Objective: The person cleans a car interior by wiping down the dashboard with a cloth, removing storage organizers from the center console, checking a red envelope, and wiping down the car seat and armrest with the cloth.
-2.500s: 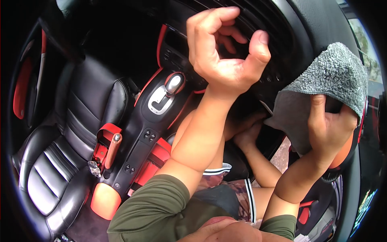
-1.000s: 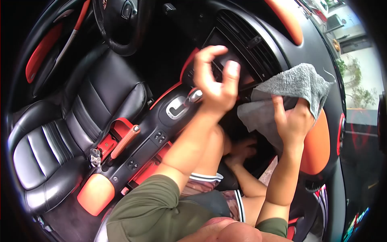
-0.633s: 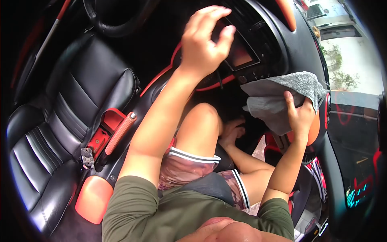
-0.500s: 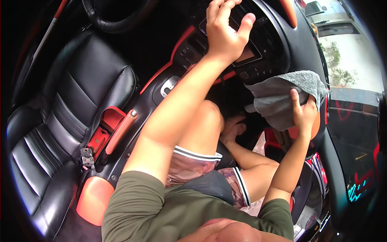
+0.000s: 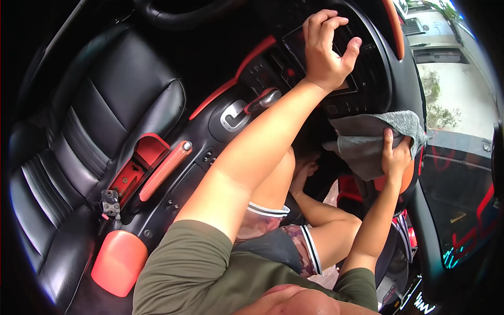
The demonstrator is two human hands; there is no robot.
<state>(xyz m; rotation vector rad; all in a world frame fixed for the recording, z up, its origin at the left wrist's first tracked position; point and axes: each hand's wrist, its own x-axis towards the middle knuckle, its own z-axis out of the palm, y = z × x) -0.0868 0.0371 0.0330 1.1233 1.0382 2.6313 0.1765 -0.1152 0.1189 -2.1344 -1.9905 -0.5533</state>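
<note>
Grasping the cloth (image 5: 362, 149), the right hand (image 5: 397, 157) holds it up near the dash (image 5: 405, 94). The left hand (image 5: 331, 63), free and loosely half curled, is raised in front of the screen (image 5: 295, 46); contact cannot be told. The shifter (image 5: 263, 100) shows beside the left forearm (image 5: 268, 136).

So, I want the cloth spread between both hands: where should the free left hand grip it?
Probably the left edge of the grey cloth, coming from the left: it spreads loosely away from the right hand gripping the other side.
</note>
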